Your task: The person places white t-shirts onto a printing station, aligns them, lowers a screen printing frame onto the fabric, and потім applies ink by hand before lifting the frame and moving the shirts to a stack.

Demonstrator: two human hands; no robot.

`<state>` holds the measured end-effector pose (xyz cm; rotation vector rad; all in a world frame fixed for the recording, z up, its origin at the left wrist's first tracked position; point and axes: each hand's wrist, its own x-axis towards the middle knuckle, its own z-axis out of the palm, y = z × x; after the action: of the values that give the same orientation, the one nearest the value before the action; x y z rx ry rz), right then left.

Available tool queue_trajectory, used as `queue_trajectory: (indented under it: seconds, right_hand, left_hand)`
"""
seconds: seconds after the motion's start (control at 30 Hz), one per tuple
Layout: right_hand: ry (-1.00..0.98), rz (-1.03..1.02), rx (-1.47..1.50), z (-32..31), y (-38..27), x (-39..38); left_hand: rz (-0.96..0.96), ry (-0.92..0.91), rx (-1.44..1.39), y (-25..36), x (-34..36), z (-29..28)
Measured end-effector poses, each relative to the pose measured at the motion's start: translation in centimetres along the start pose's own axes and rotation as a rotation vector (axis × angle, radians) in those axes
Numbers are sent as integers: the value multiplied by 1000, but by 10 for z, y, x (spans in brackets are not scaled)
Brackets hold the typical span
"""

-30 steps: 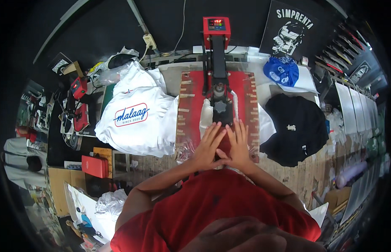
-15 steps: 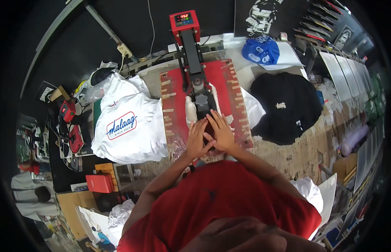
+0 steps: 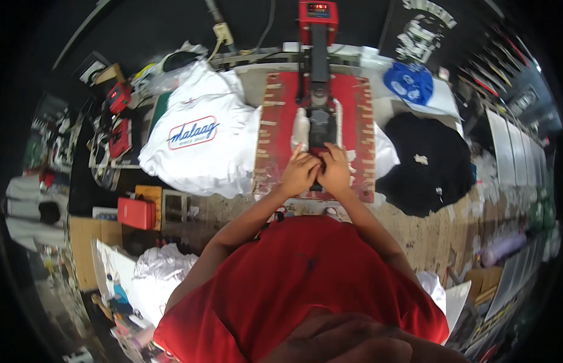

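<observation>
A heat press with a red upper plate stands in front of me, its plate edges dotted with bits of tape. Along its middle runs a black arm with a dark knob, flanked by pale wrapped handle bars. My left hand has its fingers curled at the handle's front end. Beside it my right hand is also closed there, the two nearly touching. The grip itself is mostly hidden under my fingers.
A white printed T-shirt lies left of the press; a black garment lies right. Behind that is a blue cap-like cloth item. A red control box tops the press. A red case sits at lower left.
My fingers, spread flat over the front of the press before, are now curled round the handle. The whole view has shifted, so the press sits farther right and higher.
</observation>
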<state>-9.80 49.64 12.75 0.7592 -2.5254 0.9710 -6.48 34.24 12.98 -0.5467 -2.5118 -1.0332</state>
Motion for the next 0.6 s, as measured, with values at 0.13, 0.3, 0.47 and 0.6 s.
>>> queue_trajectory:
  seconds: [0.13,0.3,0.47,0.6]
  right_hand:
    - [2,-9,-33,2,-6,1]
    - [33,-41,-34,0,-4,-2]
    - [-9,-68,-75,4,-9,1]
    - [-12,-73,-78,0,-7,-1]
  left_hand:
    - [30,-14,30,-3,-4,-4]
    - [64,21,9,-6,-5,4]
    - [50,48,2,-7,-11,-1]
    - [36,45,-22,-5,-11,0]
